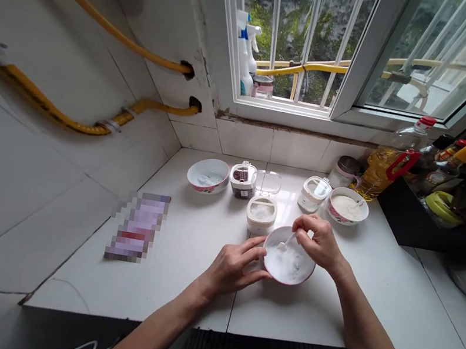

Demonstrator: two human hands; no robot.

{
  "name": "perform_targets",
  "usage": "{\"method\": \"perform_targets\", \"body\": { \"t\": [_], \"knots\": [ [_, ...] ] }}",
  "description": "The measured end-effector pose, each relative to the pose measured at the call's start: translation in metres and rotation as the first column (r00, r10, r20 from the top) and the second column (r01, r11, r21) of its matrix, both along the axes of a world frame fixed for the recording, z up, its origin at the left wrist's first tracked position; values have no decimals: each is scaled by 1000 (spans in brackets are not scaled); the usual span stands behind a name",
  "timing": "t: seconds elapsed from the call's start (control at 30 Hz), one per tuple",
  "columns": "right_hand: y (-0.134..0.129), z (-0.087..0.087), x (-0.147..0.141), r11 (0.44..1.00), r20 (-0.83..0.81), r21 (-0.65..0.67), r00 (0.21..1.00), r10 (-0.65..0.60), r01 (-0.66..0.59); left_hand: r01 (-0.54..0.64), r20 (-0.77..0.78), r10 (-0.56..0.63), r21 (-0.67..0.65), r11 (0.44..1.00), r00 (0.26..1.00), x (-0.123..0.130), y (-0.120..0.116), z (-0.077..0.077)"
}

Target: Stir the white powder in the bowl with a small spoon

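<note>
Thumb and fingers of the right hand (318, 241) pinch the handle of a small white spoon (283, 246), its tip inside a pink-rimmed bowl (287, 278) that holds loose white matter (285, 261), too fine to identify. The left hand (237, 266) grasps that bowl by its left edge, thumb toward the near side and fingers along the rim; the bowl is near the middle of the tabletop (180, 279), between both forearms. Because the spoon is light and held only by a narrow pinch, it could twist, and a quick stroke toward the rim could flick some of the white matter out. A one-sided hold might also let the bowl tip or turn if the spoon presses hard on the opposite wall. Just beyond the bowl stands a small container (259, 225) of white contents, its clear lid (268, 180) raised; a push of the bowl or the left knuckles could knock it over. Farther out, a lidded container (314, 196) and a patterned bowl (344, 220) of pale contents are near the right wrist, where a wide elbow swing might catch them. To the left are a dark-filled container (241, 190) and another bowl (205, 188), and a blurred purple packet (138, 224) lies well apart, little at risk
</note>
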State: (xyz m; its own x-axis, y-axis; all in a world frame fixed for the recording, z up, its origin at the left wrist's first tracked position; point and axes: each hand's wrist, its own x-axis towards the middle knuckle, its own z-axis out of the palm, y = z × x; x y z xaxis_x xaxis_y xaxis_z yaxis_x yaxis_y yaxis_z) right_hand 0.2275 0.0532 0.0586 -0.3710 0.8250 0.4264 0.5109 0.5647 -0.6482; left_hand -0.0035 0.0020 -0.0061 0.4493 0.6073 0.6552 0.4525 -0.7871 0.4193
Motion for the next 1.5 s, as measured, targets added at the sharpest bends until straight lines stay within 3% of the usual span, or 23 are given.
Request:
{"method": "perform_targets", "body": {
  "t": [0.2,0.47,0.67,0.93,1.03,1.13,1.27,1.33,1.4,1.5],
  "knots": [
    [-2,-7,-8,999,85,-26,996,26,-24,1,-8,-1,3,1000,1000,1,0,1],
    [1,-3,-4,953,-154,-304,988,-31,-17,-2,-13,3,28,1000,1000,1,0,2],
    [1,-5,-6,929,-217,-370,974,-60,-25,4,-12,-4,21,1000,1000,0,1,1],
    [11,-7,-4,803,-434,-586,879,-198,-108,-1,-1,1,12,1000,1000,1,1,-1],
    [14,-7,-3,790,-479,-603,842,-248,-111,-1,-5,1,24,1000,1000,1,1,0],
    [15,-7,-5,827,-529,-555,805,-269,-89,-10,-17,10,34,999,1000,1,1,1],
    [13,-9,-15,925,-571,-380,788,-229,-6,-18,-16,19,44,999,1000,1,1,2],
    [10,-10,-22,973,-533,-219,827,-182,72,-14,-12,14,33,999,1000,1,0,2],
    [7,-10,-27,992,-399,24,911,-106,126,-11,-10,11,23,1000,1000,2,0,2],
    [4,-10,-29,927,-114,371,993,-20,61,-14,-9,14,26,1000,1000,2,0,1]
  ]
}}
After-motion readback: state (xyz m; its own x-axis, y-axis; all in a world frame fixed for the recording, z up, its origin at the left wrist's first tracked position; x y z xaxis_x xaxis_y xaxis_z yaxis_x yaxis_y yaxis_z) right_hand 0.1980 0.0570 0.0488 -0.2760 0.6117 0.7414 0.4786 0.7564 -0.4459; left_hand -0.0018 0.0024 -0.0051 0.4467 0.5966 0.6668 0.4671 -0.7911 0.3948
